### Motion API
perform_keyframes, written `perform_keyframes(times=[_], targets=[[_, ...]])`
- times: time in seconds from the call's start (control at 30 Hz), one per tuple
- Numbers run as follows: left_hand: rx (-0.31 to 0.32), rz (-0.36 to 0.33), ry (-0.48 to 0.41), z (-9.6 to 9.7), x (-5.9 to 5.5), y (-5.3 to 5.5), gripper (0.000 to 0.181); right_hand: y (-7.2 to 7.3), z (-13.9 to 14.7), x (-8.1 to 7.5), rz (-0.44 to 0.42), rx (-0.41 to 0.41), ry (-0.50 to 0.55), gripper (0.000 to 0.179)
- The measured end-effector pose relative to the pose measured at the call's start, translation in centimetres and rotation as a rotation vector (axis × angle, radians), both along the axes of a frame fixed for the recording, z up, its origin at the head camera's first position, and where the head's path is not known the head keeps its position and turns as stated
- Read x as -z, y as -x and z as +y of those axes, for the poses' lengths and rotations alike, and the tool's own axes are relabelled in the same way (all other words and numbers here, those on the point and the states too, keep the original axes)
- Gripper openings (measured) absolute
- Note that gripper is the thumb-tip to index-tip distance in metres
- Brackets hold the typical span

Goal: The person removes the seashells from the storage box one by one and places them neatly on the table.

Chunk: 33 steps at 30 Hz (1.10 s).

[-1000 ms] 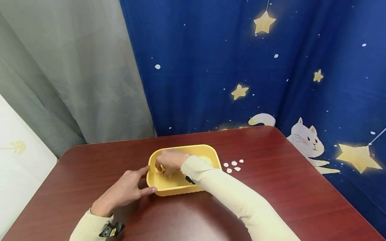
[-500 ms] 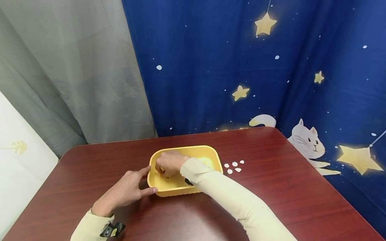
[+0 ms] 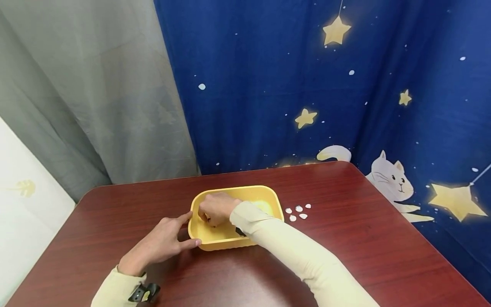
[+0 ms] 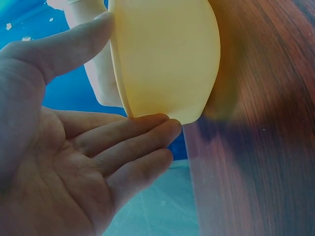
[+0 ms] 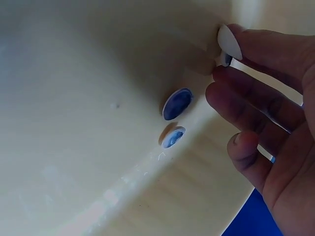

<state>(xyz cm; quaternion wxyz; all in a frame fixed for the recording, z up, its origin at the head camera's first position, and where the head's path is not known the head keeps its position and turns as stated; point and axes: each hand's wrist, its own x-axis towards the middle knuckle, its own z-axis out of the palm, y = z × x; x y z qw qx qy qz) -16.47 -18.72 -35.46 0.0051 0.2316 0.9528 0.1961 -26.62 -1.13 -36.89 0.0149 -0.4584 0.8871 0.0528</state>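
Observation:
A yellow rectangular basin [image 3: 226, 244] with rounded corners stands on the table. My left hand [image 3: 161, 238] touches its left end, thumb on the rim and fingers spread almost straight against the outer wall. Inside the basin's left part is my right hand [image 3: 217, 207]. In the right wrist view, its thumb and finger pinch a small white shell-like piece [image 5: 230, 43], with a darker bit just behind. Below the fingertips lie two small oval pieces, one larger [image 5: 177, 104] and one smaller [image 5: 173, 137], pale-rimmed with bluish faces. The right forearm hides part of the basin's inside.
Several small white shell-like pieces [image 3: 298, 209] lie on the dark red table [image 3: 337, 238], just right of the basin. Grey and blue star-patterned curtains [image 3: 261, 85] hang behind the table's far edge.
Both hands stay almost where they were. The right hand's fingers have shifted only slightly within the basin.

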Motion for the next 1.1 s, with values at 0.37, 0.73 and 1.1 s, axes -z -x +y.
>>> perform_keyframes(times=[0.37, 0.73, 1.1], targets=[[0.014, 0.017, 0.004, 0.1, -0.2, 0.0, 0.08, 0.0, 0.0, -0.1, -0.025, 0.04, -0.004, 0.009], [0.013, -0.044, -0.012, 0.2, -0.1, 0.0, 0.081, -0.1, -0.2, 0.5, 0.004, 0.014, -0.007, 0.019], [0.01, -0.034, -0.009, 0.2, -0.2, -0.1, 0.08, -0.1, 0.3, -0.9, -0.038, 0.026, -0.007, 0.017]])
